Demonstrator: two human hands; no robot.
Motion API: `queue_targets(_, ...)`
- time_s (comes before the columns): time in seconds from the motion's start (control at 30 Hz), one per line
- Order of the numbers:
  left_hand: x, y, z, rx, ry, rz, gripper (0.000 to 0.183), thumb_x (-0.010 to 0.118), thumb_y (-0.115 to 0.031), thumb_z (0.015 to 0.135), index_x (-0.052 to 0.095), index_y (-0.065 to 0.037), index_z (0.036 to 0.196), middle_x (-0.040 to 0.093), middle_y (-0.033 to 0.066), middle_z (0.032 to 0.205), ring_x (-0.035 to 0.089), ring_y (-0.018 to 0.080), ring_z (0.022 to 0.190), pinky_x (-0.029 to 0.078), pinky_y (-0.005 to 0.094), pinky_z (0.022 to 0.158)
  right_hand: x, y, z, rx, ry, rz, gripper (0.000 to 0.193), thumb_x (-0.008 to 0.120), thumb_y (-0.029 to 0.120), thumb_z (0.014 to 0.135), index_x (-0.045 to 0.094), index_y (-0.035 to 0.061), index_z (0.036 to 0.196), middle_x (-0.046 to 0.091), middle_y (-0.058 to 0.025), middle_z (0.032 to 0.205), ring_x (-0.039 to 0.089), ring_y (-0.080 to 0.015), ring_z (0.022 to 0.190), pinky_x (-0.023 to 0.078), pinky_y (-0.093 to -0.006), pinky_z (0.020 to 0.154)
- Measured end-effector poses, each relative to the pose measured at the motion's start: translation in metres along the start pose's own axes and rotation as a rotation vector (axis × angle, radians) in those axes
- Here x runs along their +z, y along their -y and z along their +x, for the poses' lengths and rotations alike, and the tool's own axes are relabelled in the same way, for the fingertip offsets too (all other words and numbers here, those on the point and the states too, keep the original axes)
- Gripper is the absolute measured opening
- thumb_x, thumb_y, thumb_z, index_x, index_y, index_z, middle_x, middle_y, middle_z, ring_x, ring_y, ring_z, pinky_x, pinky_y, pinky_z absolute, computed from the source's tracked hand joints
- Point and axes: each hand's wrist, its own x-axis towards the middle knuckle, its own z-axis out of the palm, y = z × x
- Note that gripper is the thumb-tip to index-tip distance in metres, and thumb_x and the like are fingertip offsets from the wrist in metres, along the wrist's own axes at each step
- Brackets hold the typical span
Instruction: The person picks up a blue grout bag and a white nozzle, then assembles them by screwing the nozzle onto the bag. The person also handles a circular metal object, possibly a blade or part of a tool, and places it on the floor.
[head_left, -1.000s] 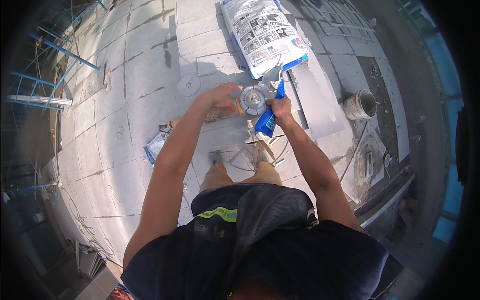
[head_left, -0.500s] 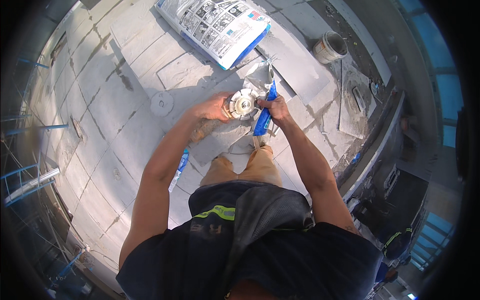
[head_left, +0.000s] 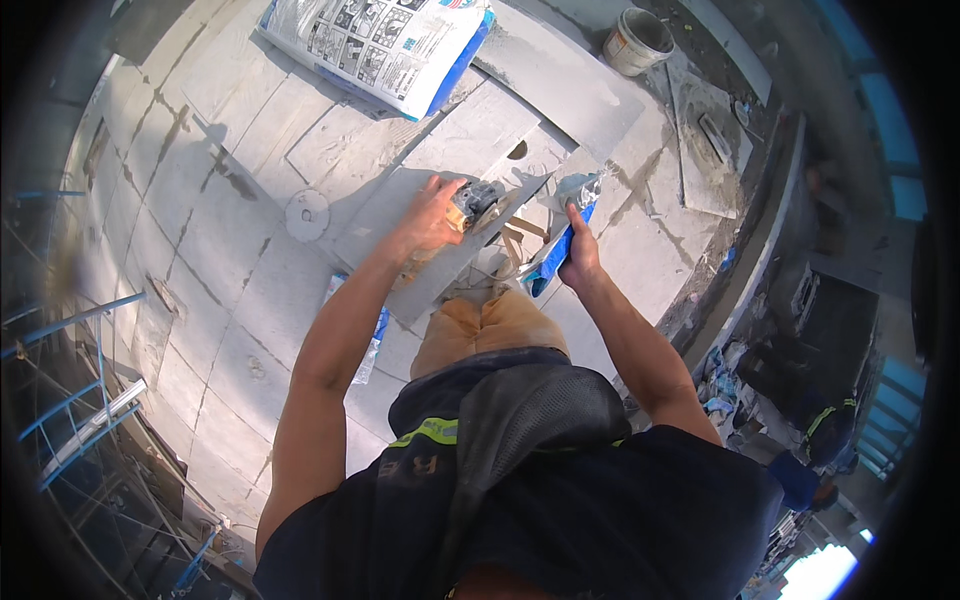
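Note:
My left hand (head_left: pixel 432 218) is wrapped round an angle grinder (head_left: pixel 480 200) with an orange body and a dark metal head. Its cutting disc is turned nearly edge-on, over a grey tile (head_left: pixel 470 150) that has a round hole in it. To the right, my right hand (head_left: pixel 581 255) grips a crumpled blue and silver plastic packet (head_left: pixel 572 228), thumb on top. What the packet contains is hidden. Below the hands, my knees in tan trousers (head_left: pixel 490 330) are bent close to the tile.
A large white and blue bag (head_left: pixel 385 55) lies at the far side. A dirty bucket (head_left: pixel 638 45) stands far right, near a trowel-like tool (head_left: pixel 714 138). On the floor at left lies a pale round piece (head_left: pixel 307 215). Blue metal frames (head_left: pixel 90 385) stand at the left edge.
The grinder has tilted, so its disc no longer faces up. My right hand has moved right with the packet, away from the disc. The holed tile now shows.

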Motion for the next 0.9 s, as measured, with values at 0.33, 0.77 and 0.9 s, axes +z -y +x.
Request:
queue_targets(0.33, 0.020, -0.064, 0.001, -0.015, -0.013, 0.025, 0.092, 0.083, -0.014, 0.055, 0.043, -0.018, 0.138, 0.041, 0.0194, 0.122, 0.042, 0.0469, 0.117, 0.040, 0.0489, 0.100, -0.056, -0.043, 0.021, 0.078, 0.047, 0.192, 0.060, 0.057, 0.047, 0.093, 0.043, 0.0069, 0.135, 0.053, -0.0128, 0.130, 0.052, -0.0275, 0.116, 0.042, -0.0448, 0.101)
queue_targets(0.77, 0.072, -0.068, 0.030, 0.042, 0.015, 0.323, 0.071, 0.073, -0.014, 0.067, 0.046, -0.017, 0.133, 0.043, 0.0194, 0.119, 0.052, 0.0448, 0.104, 0.045, 0.0488, 0.090, 0.011, -0.051, 0.010, -0.021, 0.159, 0.519, 0.075, 0.040, 0.062, 0.095, 0.038, 0.0036, 0.141, 0.049, -0.0151, 0.138, 0.051, -0.0292, 0.121, 0.039, -0.0448, 0.105)
queue_targets(0.9, 0.072, -0.057, 0.032, 0.132, -0.033, 0.313, 0.071, 0.073, -0.009, 0.066, 0.046, -0.013, 0.132, 0.044, 0.0170, 0.122, 0.051, 0.0436, 0.107, 0.044, 0.0478, 0.090, 0.023, -0.032, 0.008, -0.028, 0.061, 0.461, 0.078, 0.034, 0.068, 0.093, 0.044, 0.0053, 0.137, 0.057, -0.0164, 0.128, 0.056, -0.0312, 0.115, 0.045, -0.0480, 0.100)
